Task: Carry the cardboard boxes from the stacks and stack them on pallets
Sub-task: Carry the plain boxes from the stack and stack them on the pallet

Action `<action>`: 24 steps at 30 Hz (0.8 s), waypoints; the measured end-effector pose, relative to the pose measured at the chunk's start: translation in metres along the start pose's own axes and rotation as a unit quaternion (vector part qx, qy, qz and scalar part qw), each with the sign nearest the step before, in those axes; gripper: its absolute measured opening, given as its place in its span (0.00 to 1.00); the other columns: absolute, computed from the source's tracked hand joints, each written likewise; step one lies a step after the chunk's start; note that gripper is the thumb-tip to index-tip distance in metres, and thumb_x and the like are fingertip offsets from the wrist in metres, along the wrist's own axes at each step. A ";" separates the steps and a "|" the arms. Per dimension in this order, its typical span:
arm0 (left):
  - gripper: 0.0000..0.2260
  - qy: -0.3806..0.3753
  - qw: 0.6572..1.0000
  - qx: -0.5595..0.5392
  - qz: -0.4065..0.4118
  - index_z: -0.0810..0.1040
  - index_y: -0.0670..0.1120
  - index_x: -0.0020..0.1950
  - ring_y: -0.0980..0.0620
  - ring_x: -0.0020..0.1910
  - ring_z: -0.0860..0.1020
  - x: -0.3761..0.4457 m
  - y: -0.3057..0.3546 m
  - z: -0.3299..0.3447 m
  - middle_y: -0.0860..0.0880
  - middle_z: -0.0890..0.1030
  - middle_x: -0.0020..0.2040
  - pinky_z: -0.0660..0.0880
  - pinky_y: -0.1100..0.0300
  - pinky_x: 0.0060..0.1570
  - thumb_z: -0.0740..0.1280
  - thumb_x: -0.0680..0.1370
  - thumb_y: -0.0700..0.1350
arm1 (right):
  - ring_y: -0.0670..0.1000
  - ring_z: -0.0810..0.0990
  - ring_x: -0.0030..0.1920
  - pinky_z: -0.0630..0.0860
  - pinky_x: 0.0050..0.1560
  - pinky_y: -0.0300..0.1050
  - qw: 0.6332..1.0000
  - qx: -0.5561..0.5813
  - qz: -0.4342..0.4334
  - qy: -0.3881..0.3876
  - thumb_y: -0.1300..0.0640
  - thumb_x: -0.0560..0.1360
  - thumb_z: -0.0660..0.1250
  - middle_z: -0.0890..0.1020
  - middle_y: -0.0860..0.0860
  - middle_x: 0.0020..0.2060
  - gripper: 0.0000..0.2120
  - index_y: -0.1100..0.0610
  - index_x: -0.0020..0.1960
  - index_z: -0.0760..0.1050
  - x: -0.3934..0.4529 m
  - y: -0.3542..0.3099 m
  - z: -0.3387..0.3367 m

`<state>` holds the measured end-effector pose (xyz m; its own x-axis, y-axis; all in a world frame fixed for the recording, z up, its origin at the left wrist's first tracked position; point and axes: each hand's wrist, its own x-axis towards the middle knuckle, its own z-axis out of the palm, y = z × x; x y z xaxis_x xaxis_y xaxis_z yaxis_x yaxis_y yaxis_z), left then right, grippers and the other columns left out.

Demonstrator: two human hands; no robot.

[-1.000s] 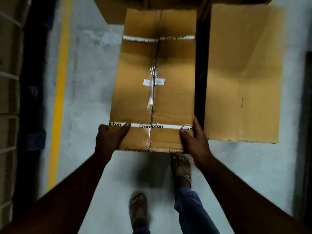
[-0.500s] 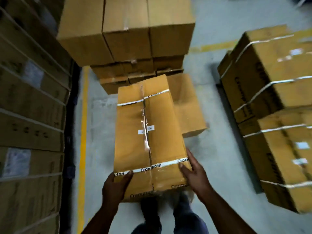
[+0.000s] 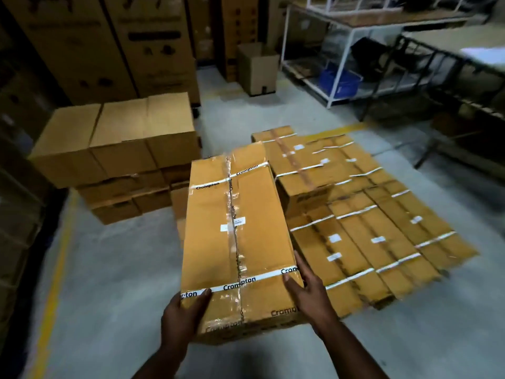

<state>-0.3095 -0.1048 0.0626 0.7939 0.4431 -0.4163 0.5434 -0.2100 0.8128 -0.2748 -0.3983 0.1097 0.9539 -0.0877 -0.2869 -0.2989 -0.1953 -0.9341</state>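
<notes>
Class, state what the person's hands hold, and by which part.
Left hand and right hand grip a long brown strapped cardboard box by its near corners.

both forearms are bare, no sleeves, gloves, rings or watch showing.

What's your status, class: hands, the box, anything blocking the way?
Both hands, left hand and right hand, grip carried box at near end. Strapped boxes lie low at right. Floor ahead open.

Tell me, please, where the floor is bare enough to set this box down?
Bare floor lies between the yellow line and the carried box, below the left stack. The low boxes at right sit crowded.
</notes>
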 end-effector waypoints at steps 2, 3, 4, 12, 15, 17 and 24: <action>0.22 -0.033 0.999 -0.025 0.016 0.84 0.49 0.55 0.50 0.46 0.85 -0.033 0.028 0.058 0.53 0.87 0.47 0.82 0.50 0.49 0.80 0.68 0.62 | 0.25 0.72 0.62 0.70 0.55 0.23 0.999 -0.009 -0.025 0.022 0.55 0.81 0.71 0.75 0.29 0.65 0.31 0.38 0.78 0.63 -0.010 -0.004 -0.073; 0.24 -0.048 0.998 -0.037 0.024 0.84 0.50 0.55 0.50 0.47 0.85 -0.047 0.042 0.083 0.53 0.87 0.47 0.83 0.49 0.48 0.80 0.67 0.63 | 0.26 0.72 0.63 0.69 0.55 0.22 0.999 -0.011 -0.031 0.031 0.57 0.81 0.71 0.74 0.32 0.67 0.31 0.41 0.79 0.63 -0.012 -0.008 -0.105; 0.25 -0.057 0.997 -0.048 0.030 0.83 0.50 0.56 0.50 0.47 0.85 -0.057 0.054 0.108 0.53 0.87 0.48 0.83 0.49 0.48 0.80 0.66 0.64 | 0.31 0.74 0.65 0.69 0.56 0.21 0.998 -0.020 -0.037 0.042 0.57 0.81 0.71 0.74 0.35 0.69 0.31 0.44 0.80 0.64 -0.010 -0.010 -0.135; 0.28 -0.098 0.992 -0.060 0.044 0.83 0.50 0.58 0.51 0.47 0.85 -0.091 0.120 0.294 0.53 0.86 0.50 0.83 0.51 0.45 0.79 0.67 0.66 | 0.40 0.70 0.72 0.70 0.61 0.25 0.994 -0.050 -0.053 0.080 0.55 0.80 0.72 0.71 0.38 0.73 0.34 0.43 0.81 0.62 0.037 0.014 -0.326; 0.26 -0.088 0.993 -0.062 0.043 0.84 0.49 0.57 0.52 0.47 0.85 -0.092 0.134 0.367 0.53 0.87 0.50 0.82 0.54 0.44 0.80 0.67 0.64 | 0.42 0.70 0.74 0.71 0.72 0.43 0.996 -0.058 -0.034 0.058 0.56 0.77 0.76 0.71 0.38 0.75 0.40 0.39 0.82 0.60 0.067 0.037 -0.388; 0.28 -0.091 0.993 -0.065 0.029 0.84 0.48 0.58 0.52 0.47 0.85 -0.093 0.145 0.420 0.53 0.87 0.51 0.82 0.55 0.44 0.80 0.66 0.64 | 0.43 0.71 0.74 0.73 0.72 0.48 0.997 -0.060 -0.020 0.038 0.57 0.76 0.77 0.73 0.37 0.74 0.41 0.37 0.81 0.60 0.092 0.050 -0.433; 0.28 -0.111 0.992 -0.053 0.006 0.82 0.50 0.60 0.52 0.49 0.84 -0.096 0.205 0.580 0.53 0.86 0.54 0.82 0.53 0.50 0.80 0.67 0.64 | 0.43 0.73 0.72 0.74 0.67 0.42 0.998 -0.046 -0.002 0.034 0.58 0.78 0.75 0.74 0.32 0.70 0.38 0.38 0.80 0.61 0.184 0.068 -0.580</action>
<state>-0.1160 -0.6956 0.0327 0.8466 0.2359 -0.4771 0.5120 -0.1162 0.8511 -0.1343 -0.9949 0.1163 0.9522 -0.1518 -0.2652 -0.2990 -0.2851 -0.9106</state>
